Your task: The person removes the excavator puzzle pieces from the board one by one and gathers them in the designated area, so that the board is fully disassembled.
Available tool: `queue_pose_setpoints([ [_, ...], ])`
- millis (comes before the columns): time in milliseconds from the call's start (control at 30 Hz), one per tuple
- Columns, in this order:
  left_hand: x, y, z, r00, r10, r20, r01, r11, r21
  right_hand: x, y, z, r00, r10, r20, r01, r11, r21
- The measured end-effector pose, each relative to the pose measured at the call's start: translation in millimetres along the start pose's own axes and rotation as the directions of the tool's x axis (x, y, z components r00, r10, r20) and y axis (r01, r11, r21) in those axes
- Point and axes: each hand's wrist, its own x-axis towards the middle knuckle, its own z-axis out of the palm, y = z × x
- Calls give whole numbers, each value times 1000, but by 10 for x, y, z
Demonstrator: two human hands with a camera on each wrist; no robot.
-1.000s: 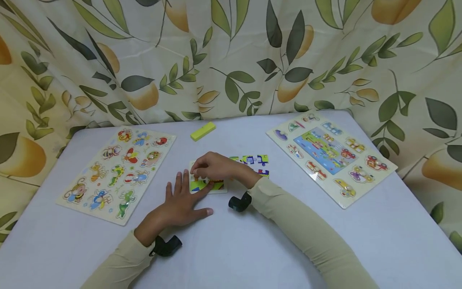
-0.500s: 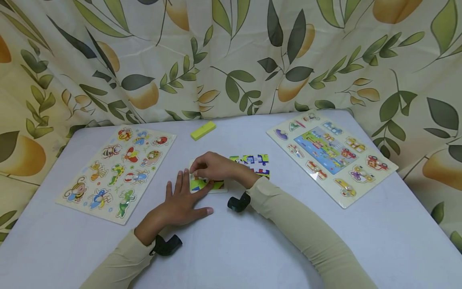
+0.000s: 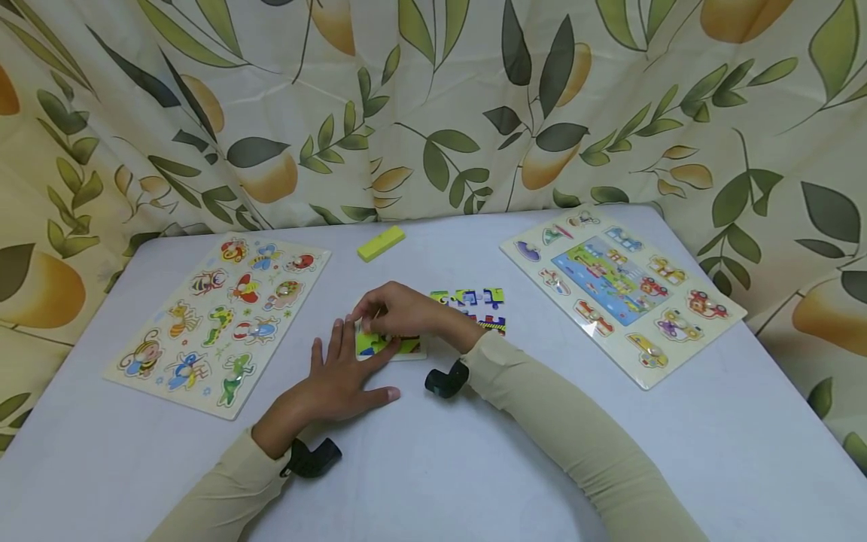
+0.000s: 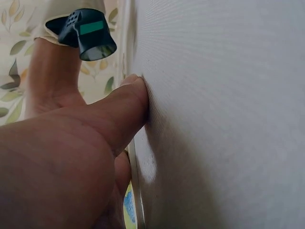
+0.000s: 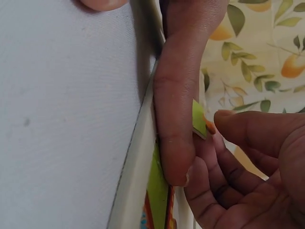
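A bug board (image 3: 215,302) lies left of both hands, tilted in its spot, maybe to leave working room. The left hand (image 3: 339,391) is flat with its fingers spread; one finger lies across the small puzzle board (image 5: 133,176), probably so it won't slide. A yellow block (image 3: 381,244) sits past the hands. The right hand (image 3: 400,309) pinches a little green piece (image 5: 198,120) over that puzzle board, tipped up, perhaps for fitting. I can't tell if the hands touch. Loose pieces (image 3: 493,299) lie just right of the right hand, likely for easy reach. Farther right is a vehicle board (image 3: 619,336).
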Motion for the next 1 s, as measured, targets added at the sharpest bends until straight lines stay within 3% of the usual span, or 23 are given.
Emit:
queue_pose_setpoints([
  [533, -18, -9, -9, 1000, 25, -13, -26, 999, -20, 4, -43, -18, 996, 60, 69, -56, 997, -60],
  [1000, -7, 11, -23, 1000, -19, 14, 19, 1000, 9, -83, -66, -178, 998, 54, 31, -51, 994, -94],
])
